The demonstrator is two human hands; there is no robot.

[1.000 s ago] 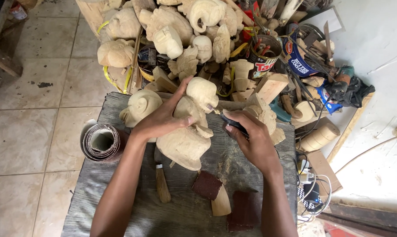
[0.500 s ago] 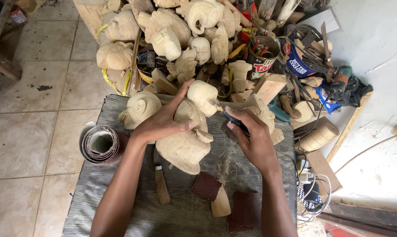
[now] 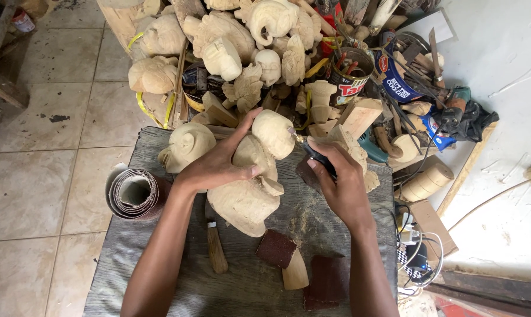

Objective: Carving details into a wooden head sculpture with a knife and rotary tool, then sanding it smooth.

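Note:
A pale unfinished wooden carving (image 3: pixel 251 188) with a rounded head (image 3: pixel 274 132) lies on a grey cloth-covered work surface (image 3: pixel 160 246). My left hand (image 3: pixel 218 161) lies over its upper part, fingers spread and pressing it down. My right hand (image 3: pixel 339 182) grips a dark-handled carving tool (image 3: pixel 312 154) whose tip touches the carving's rounded head. Sawdust lies under the carving. A second rounded carving (image 3: pixel 186 145) sits just left of my left hand.
A heap of pale wooden carvings (image 3: pixel 230 41) fills the top, with tins of tools (image 3: pixel 350 76) to the right. A sandpaper roll (image 3: pixel 135 194), a wooden-handled chisel (image 3: pixel 214 243), sandpaper pieces (image 3: pixel 277 249) and a wood wedge (image 3: pixel 295 271) lie near. Cables (image 3: pixel 415 252) sit at right.
The carving with my two hands on it has shifted slightly; the tool tip stays against the rounded head. Otherwise little has moved.

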